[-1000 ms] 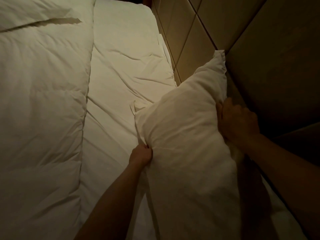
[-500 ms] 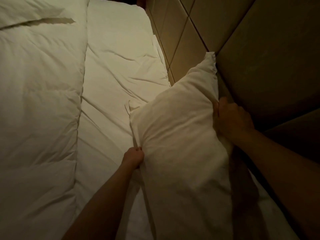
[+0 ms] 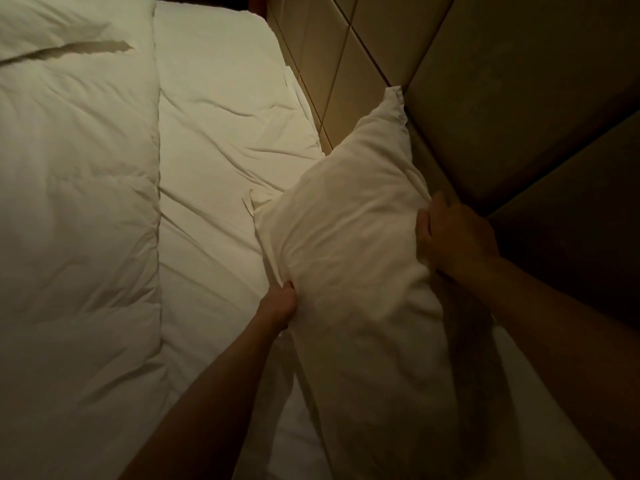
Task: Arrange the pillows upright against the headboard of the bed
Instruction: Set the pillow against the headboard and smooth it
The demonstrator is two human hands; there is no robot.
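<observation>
Far left: puffy white duvet (image 3: pixel 76 202), folded back, lying flat, well apart from the action. It is not in the way.

Next to it is a strip of bare wrinkled sheet (image 3: pixel 214 140) that runs up to the headboard. This looks like free room for more pillows, though no second pillow is clearly in view.

Left hand (image 3: pixel 278 304): fingers curled, bunching the fabric at the pillow's lower front edge. Likely reason: it steadies the bottom and pulls it along the sheet so the base seats close to the headboard.

Pillow (image 3: pixel 346 258): white and soft, standing on its long edge and tilted. Its far top corner touches the headboard at a panel seam, and its near end is lost under the arms at the bottom of the frame. It leans towards upright but is not settled; it would probably slump if released.

Right hand (image 3: pixel 453 237): fingers curled, gripping the pillow's upper back edge, thumb on the front face. The hand is wedged between the pillow and the headboard, probably to lift and tip the pillow back against the panels. The hand itself now blocks full contact there.

Far right: padded tan headboard (image 3: pixel 502 98) with diagonal seams, dark in the lower right. A white patch below the right forearm could be sheet or another pillow; cannot tell. The light is dim overall.
</observation>
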